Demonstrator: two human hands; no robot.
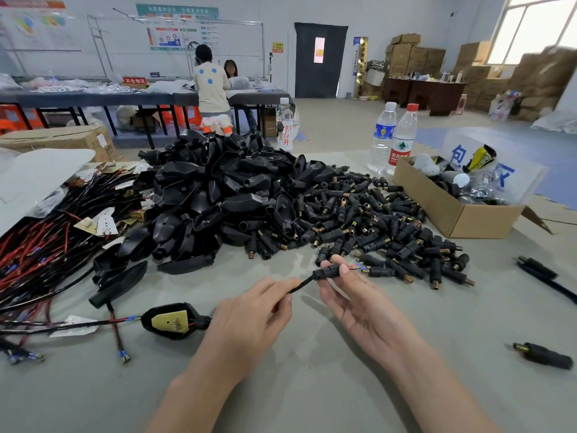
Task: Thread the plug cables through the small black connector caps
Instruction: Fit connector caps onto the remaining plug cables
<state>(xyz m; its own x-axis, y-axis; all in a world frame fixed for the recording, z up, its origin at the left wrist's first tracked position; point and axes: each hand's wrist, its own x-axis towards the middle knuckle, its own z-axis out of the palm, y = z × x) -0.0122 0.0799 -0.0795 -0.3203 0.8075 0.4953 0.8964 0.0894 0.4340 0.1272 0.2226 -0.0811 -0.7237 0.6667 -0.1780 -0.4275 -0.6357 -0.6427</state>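
Note:
My left hand pinches a black cable that runs back to a black plug shell with a brass board, lying on the table at the left. My right hand pinches a small black connector cap that sits on the cable's end. Thin red and blue wires stick out of the cap to the right. A heap of small black caps with brass ends lies just beyond my hands.
A big pile of black plug shells fills the table's middle. Red and black wire bundles lie at the left. A cardboard box and water bottles stand at the right. Loose connectors lie near the right edge.

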